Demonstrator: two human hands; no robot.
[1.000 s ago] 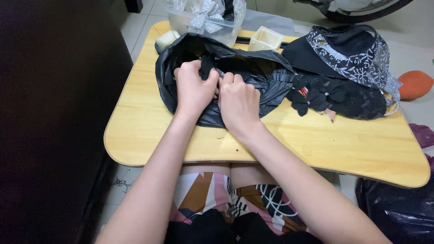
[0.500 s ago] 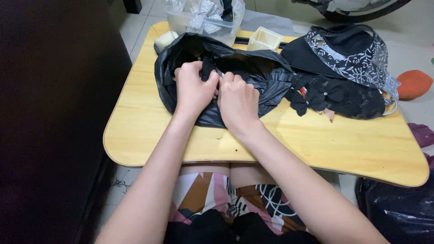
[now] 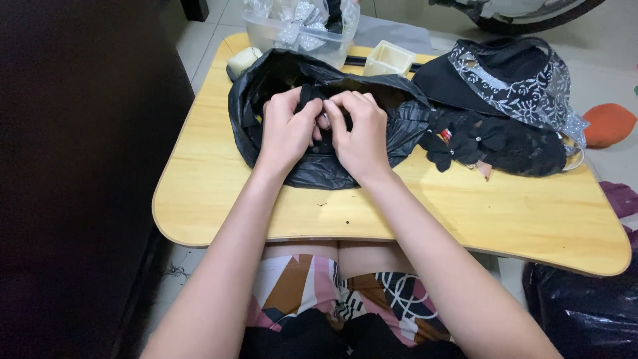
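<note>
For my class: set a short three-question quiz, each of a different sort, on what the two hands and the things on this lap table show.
1. True or false: both hands pinch a small black piece over the black plastic bag.
2. What lies right of the bag? A) a red mug B) black lace flowers C) a laptop
3. Fill in: the table is made of pale ____.

Key
1. True: left hand and right hand meet on the black piece.
2. B, the black lace flowers.
3. Wood.
</note>
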